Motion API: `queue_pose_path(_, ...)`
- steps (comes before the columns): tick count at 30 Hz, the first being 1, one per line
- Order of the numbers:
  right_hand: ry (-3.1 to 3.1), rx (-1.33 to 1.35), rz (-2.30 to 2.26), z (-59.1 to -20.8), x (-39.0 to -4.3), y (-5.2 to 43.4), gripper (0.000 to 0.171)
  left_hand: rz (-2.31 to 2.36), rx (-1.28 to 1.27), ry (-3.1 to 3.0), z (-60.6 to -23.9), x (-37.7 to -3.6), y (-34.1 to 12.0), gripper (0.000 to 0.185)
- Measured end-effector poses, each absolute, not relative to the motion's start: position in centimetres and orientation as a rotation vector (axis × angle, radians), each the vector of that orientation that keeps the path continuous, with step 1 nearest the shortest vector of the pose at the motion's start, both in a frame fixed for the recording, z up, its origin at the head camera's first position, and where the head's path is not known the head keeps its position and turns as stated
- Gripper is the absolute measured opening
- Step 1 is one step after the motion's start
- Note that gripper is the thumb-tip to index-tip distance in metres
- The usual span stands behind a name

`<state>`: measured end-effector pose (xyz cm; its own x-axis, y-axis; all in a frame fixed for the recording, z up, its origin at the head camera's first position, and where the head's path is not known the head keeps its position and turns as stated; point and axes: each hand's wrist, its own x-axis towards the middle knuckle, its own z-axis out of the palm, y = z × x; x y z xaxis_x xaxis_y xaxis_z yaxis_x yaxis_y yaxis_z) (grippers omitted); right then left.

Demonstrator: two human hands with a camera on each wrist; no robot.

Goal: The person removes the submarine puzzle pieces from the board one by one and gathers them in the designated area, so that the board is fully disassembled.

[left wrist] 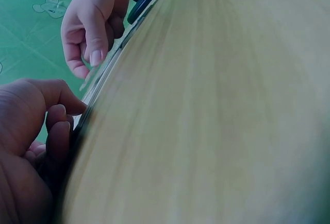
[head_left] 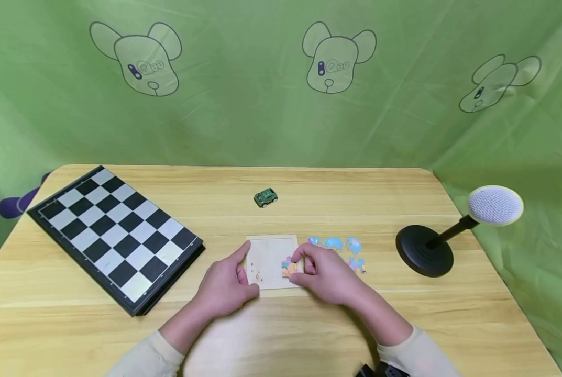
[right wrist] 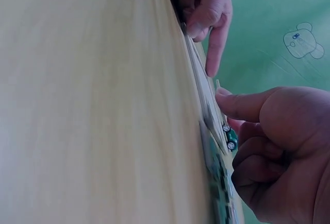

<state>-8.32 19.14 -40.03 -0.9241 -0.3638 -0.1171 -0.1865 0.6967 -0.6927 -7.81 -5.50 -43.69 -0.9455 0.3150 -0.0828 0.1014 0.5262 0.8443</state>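
A shallow, pale puzzle board lies on the table, with small prints near its lower left. My left hand rests against its left side. The index finger reaches up that edge, and the thumb lies along the near edge with the other fingers folded under. Over the board's right part, my right hand pinches a pink and orange jigsaw piece between thumb and index finger. The piece's thin edge stands up from the thumb in the right wrist view. Blue jigsaw pieces lie right of the board, partly behind the right hand.
A folded black-and-white chessboard sits at the left. Beyond the puzzle board is a small green toy car. At the right stands a round black base with a white textured head on its stem. Green cloth hangs behind the table.
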Motion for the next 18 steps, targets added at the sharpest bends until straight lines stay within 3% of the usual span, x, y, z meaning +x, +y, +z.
queue_pose_path(18,2.674,-0.406,-1.062,-38.3,-5.8,24.4,0.023,1.389,0.334,2.530,-43.8,-7.8,-5.4,0.094)
